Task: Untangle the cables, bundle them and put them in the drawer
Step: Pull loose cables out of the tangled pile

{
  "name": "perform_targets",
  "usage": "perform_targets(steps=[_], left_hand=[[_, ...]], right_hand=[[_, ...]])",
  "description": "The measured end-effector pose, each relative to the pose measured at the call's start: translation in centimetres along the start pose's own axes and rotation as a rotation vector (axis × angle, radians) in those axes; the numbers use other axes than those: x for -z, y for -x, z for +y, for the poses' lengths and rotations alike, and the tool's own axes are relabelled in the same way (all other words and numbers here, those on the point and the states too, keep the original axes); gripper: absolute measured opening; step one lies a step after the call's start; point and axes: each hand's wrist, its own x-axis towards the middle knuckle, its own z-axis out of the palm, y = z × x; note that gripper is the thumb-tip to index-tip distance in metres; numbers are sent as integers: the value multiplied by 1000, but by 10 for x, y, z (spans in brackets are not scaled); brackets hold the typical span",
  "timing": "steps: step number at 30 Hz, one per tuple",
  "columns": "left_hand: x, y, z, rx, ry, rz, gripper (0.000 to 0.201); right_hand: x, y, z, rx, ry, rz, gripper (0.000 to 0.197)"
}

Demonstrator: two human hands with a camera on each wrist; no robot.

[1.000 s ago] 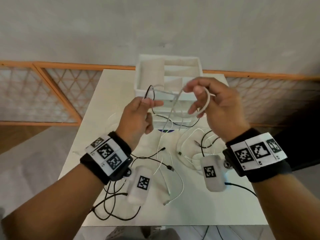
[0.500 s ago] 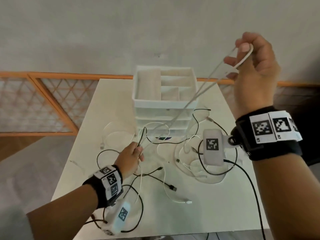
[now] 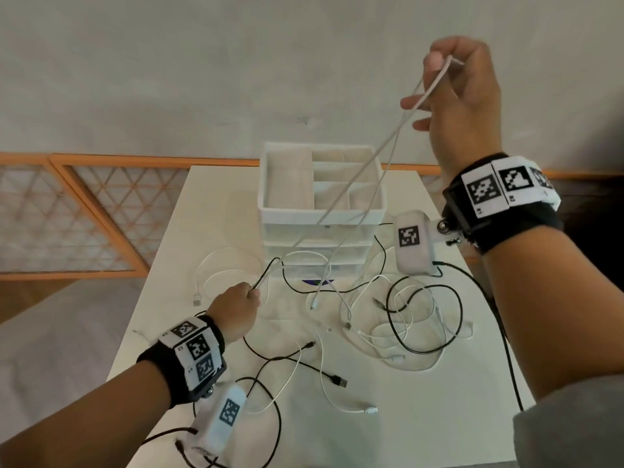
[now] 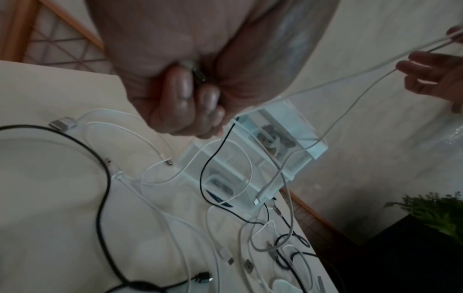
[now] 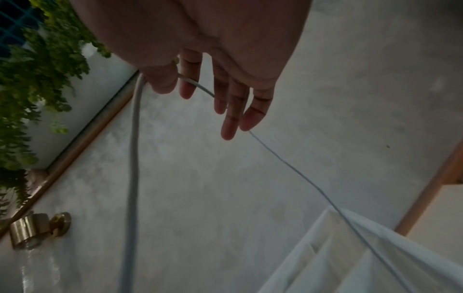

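1. the right hand [image 3: 462, 106] is raised high above the bench, thumb and forefinger pinching a loop of white cable [image 3: 371, 163]; the other fingers [image 5: 235, 111] hang loosely straight, as the right wrist view shows.
2. from that pinch two strands of the white cable run down and to the left, crossing in front of the drawer unit [image 3: 320, 211], and their lower ends hang among the loose cables on the bench.
3. the left hand [image 3: 236, 312] is low, just above the bench [image 3: 422, 417], well apart from the right hand. its fingers are curled into a fist that grips a black cable [image 3: 266, 275] together with a thin white one; the left wrist view shows the curled fingers [image 4: 185, 93] closed on something dark.
4. the black cable leaves the fist, rises toward the front of the drawer unit and loops back down onto the bench.
5. the drawer unit is white, stands at the far middle of the bench, and has an open divided tray on top with translucent drawers below; the drawers look closed.
6. a tangle of white and black cables [image 3: 405, 319] lies on the bench in front of and to the right of the unit, with more strands and plugs [image 3: 341, 381] spread nearer the person.
7. behind the bench are a pale wall and an orange lattice rail [image 3: 84, 217].
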Motion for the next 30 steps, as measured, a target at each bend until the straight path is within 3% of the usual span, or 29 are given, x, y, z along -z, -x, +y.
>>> perform_targets(steps=[3,7,10,12,15,19,25,30], left_hand=[[8,0,8,-44,-28,84,47],[15,5,20,-62,36,57,52],[14,2,18,-34,8,2,48],[13,0,11,34,18,-7,47],[12,-2,-1,96,42,0,43],[10,-11,5,50,111,-31,32],[13,-21,27,2,137,-25,29],[18,-14,45,-91,292,-92,32]], right_hand=[[1,-5,13,-95,162,27,36],[6,8,53,-334,231,114,26],[16,9,61,-293,233,293,23],[25,4,60,-267,228,341,32],[33,0,65,-358,267,177,45],[24,-1,69,-403,237,-24,39],[11,-20,51,-291,165,-66,32],[13,-24,64,-322,32,-62,17]])
